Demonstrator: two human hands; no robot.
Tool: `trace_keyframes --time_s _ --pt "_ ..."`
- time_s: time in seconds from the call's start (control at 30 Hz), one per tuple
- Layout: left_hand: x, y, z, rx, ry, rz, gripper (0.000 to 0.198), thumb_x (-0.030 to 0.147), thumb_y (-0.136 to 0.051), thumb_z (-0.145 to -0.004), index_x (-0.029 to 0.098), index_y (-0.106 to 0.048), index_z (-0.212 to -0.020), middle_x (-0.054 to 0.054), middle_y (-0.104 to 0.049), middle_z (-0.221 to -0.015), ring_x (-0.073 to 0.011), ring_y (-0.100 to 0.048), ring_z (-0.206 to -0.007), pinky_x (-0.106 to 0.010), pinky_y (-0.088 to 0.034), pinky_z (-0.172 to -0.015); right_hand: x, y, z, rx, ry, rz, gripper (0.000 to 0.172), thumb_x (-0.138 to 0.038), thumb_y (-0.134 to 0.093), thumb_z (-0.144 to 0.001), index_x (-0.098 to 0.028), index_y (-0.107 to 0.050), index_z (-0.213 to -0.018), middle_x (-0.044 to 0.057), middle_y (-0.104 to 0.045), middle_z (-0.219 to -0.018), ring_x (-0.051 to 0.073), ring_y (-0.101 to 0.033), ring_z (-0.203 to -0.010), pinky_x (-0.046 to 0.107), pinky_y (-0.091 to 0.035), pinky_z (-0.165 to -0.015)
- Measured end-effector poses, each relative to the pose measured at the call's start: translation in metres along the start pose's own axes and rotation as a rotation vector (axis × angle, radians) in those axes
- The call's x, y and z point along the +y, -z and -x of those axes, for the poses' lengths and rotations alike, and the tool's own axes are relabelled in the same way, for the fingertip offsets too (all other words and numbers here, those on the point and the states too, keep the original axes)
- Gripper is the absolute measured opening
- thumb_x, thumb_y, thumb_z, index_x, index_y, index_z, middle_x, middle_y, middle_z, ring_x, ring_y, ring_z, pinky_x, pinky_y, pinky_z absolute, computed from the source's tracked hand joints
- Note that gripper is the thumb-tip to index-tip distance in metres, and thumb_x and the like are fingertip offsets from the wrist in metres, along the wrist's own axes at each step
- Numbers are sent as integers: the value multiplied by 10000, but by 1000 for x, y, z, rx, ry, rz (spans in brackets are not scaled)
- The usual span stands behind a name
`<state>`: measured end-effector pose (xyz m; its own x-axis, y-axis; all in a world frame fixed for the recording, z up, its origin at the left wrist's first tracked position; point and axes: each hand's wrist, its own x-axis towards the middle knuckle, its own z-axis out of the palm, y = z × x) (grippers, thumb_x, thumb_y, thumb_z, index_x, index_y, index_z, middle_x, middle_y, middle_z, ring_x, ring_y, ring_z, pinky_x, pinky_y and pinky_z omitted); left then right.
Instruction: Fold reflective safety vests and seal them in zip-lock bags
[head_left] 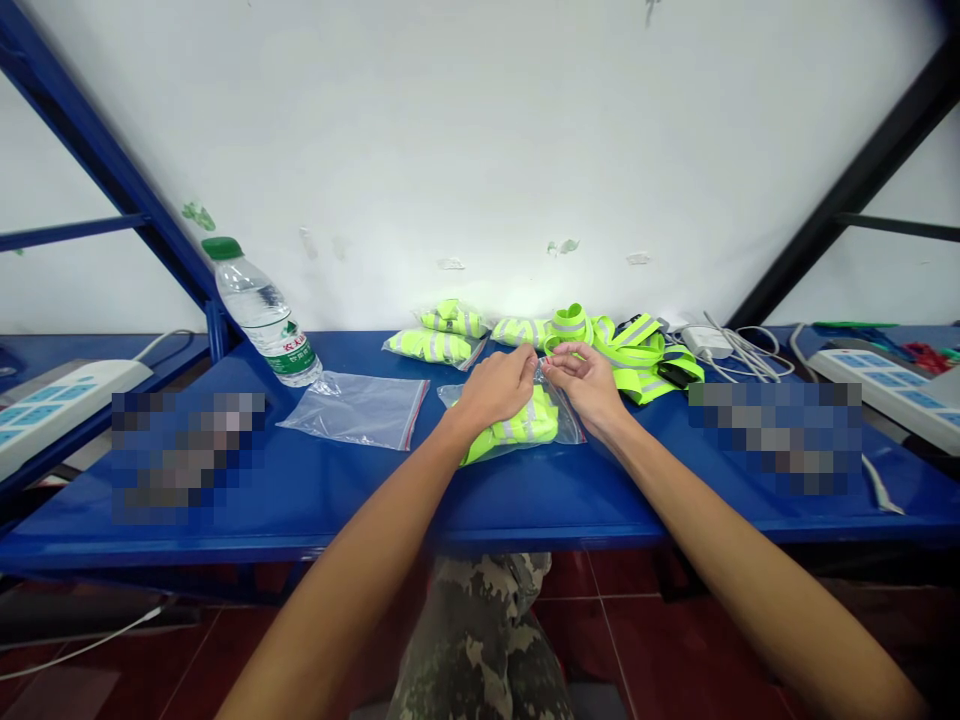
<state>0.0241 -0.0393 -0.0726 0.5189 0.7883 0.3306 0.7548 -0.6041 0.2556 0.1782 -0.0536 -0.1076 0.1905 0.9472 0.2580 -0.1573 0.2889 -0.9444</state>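
A clear zip bag [571, 420] with a folded neon-yellow reflective strap [525, 425] inside lies in front of me on the blue table. My left hand [501, 385] is closed on the bag's upper edge, its forearm crossing the bag's left part. Close beside it, my right hand [585, 385] pinches the same edge near the red zip line. A flat clear zip bag [356, 410] lies to the left. Behind my hands are filled bags [431, 346] of the same straps and a loose pile of neon-yellow reflective straps [626, 350].
A water bottle [262, 315] with a green cap stands at the left back. White power strips [67, 400] lie at both sides. A white charger [709, 340] with coiled cable sits right of the strap pile. Blue rack posts [112, 130] rise at the left; a wall is behind.
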Motion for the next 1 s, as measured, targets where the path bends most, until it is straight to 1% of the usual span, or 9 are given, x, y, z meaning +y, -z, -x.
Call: trace_keyframes --time_s 0.2,0.33,0.5,0.67,0.8,0.87,1.0 --pt "2 -1 0 2 -14 -13 347 337 -267 -1001 200 -575 -1086 -92 -690 -881 -261 -644 -825 -353 -447 -751 -4 -1 2 -3 -17 19 461 -341 -837 -568 -224 -558 -916 -25 -653 -760 110 -571 -620 249 -455 -581" --pt "2 -3 1 -1 -13 12 345 336 -275 -1000 199 -581 -1081 -94 -691 -893 -256 -642 -830 -350 -449 -757 -2 0 1 -29 8 45 463 -353 -824 -588 -228 -541 -933 -26 -644 -760 115 -578 -644 254 -457 -611" --pt "2 -3 1 -11 -15 14 346 338 -275 -998 197 -585 -1063 -96 -685 -883 -257 -642 -813 -357 -449 -761 -1 0 1 -43 42 48 428 -337 -823 -599 -236 -526 -891 -36 -632 -749 113 -579 -663 262 -471 -656" --pt "2 -4 1 1 -34 15 335 331 -277 -996 198 -581 -1042 -86 -679 -857 -253 -640 -790 -349 -442 -730 -2 0 1 -34 43 44 413 -327 -809 -610 -225 -566 -929 -32 -639 -760 103 -560 -639 252 -457 -624" --pt "1 -6 1 -1 -40 9 331 337 -283 -996 202 -582 -1040 -81 -682 -860 -252 -642 -799 -347 -439 -733 -2 0 -1 -41 63 57 389 -322 -804 -608 -217 -586 -912 -27 -635 -762 108 -566 -654 260 -464 -647" --pt "1 -6 0 1 -39 12 331 333 -282 -996 203 -583 -1041 -79 -682 -856 -250 -641 -797 -344 -438 -730 -2 0 -1 -38 52 47 395 -319 -806 -604 -217 -586 -916 -28 -634 -762 108 -565 -653 255 -459 -633" --pt "1 -4 0 20 -31 25 340 328 -272 -1000 200 -583 -1048 -82 -681 -849 -249 -637 -795 -343 -437 -730 -4 1 1 -26 -27 22 402 -291 -793 -597 -219 -592 -937 -31 -639 -752 101 -549 -617 236 -432 -571"
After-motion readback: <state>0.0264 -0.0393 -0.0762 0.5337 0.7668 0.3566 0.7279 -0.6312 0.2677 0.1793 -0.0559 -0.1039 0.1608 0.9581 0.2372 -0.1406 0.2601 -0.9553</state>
